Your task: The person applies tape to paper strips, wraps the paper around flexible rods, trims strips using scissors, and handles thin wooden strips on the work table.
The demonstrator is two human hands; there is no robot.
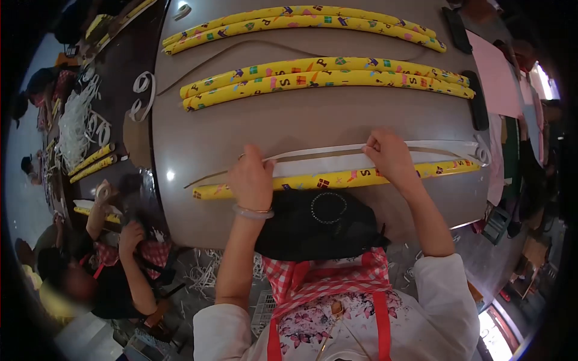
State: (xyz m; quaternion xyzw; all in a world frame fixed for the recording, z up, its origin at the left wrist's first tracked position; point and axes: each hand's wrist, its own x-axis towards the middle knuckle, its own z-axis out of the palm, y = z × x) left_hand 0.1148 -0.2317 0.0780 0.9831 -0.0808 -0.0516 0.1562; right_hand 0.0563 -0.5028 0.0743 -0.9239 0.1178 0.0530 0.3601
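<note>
A yellow patterned roll (355,178) lies across the near side of the table, with its white sheet edge (337,157) unrolled along the far side. Over that white edge runs a thin brown strip (211,175). My left hand (250,180) is at the roll's left part, fingers bent and pressed together near the strip; what is between the fingertips is too small to make out. My right hand (388,153) is closed in a pinch at the white edge, right of the middle. A small white coil (481,151) sits at the roll's right end.
Two pairs of yellow rolls (301,24) (325,81) lie farther back on the grey table (289,123), a long thin strip between them. Dark blocks (475,99) stand at the right edge. A co-worker (129,240) sits at the left, near white strips (78,120).
</note>
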